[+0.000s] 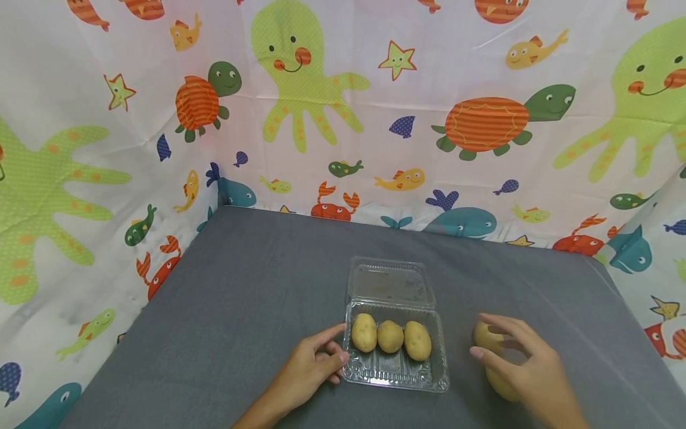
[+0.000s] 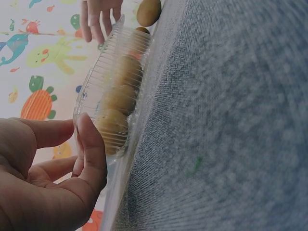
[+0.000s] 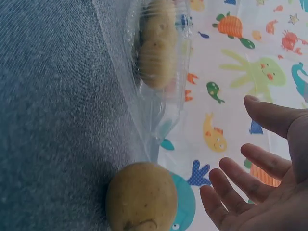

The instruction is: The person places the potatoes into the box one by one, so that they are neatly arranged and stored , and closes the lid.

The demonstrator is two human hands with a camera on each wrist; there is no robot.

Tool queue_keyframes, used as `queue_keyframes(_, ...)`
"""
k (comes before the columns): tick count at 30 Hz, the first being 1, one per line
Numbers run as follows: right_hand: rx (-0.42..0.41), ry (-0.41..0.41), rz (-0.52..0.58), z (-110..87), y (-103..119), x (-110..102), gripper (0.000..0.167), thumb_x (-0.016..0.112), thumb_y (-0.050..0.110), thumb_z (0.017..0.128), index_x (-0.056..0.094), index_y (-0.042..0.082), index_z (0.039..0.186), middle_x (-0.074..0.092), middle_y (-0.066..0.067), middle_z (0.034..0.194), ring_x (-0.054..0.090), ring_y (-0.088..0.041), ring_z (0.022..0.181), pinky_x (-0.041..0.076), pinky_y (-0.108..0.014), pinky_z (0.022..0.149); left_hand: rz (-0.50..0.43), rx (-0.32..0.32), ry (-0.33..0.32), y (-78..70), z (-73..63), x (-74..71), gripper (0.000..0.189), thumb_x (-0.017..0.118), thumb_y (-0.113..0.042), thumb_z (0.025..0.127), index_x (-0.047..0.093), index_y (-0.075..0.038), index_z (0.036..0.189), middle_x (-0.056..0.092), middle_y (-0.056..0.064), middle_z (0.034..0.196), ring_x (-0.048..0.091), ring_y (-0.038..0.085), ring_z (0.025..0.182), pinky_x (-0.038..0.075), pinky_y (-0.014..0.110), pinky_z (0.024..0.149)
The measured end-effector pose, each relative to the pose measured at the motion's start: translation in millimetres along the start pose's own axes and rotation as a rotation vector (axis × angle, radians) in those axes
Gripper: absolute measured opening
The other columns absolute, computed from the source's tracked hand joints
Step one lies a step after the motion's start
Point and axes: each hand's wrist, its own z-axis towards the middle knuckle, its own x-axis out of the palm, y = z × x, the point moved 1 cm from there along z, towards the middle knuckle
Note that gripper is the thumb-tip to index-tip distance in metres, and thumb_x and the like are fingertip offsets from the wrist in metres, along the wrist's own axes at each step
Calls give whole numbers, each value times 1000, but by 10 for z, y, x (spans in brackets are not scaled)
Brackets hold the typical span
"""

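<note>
Three yellow-brown potatoes [image 1: 390, 337] sit in a row toward the back of the clear ribbed plastic clamshell [image 1: 388, 375], lid folded open behind, on the grey cloth-covered desk [image 1: 257, 286]. Left hand [image 1: 308, 366]: narrow grip, thumb and finger pinching the clamshell's left rim, just beside the leftmost potato. Right hand [image 1: 533, 366]: wide grip, holding nothing, over two loose yellow-brown potatoes [image 1: 498, 387] right of the clamshell; right wrist view shows a gap to one. Skins smooth, lightly specked; middle boxed one rounder, outer two oval.
</note>
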Motion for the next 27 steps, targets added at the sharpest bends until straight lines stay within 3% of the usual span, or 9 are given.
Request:
queue_keyframes(8,59,-5,-21,-55,-101,-70,59,87,43,89,68,19,139,65,-2,135,56,-1,109,51,-7,80,12,3,0,-2,1,0,62,71,-11,102,45,5,156,65,9,98,69,12,78,65,25,69)
queue_keyframes(14,105,5,-30,-87,-193,-109,62,87,47,88,67,19,140,67,-6,134,53,7,107,50,-6,78,16,8,1,6,0,3,61,70,-11,102,45,6,156,65,9,99,69,12,78,64,24,69)
queue_keyframes(21,264,104,-58,-110,-298,-144,77,81,60,89,60,15,148,62,-15,142,57,-30,122,50,-13,75,13,3,2,8,-4,4,62,71,-11,102,46,6,156,65,9,99,69,12,79,65,25,69)
queue_keyframes(27,352,168,-28,-109,-350,-162,86,77,66,89,56,12,152,57,-19,149,55,-36,131,55,-26,84,16,-5,-1,0,0,2,62,70,-10,102,45,5,156,66,10,100,70,13,79,65,25,70)
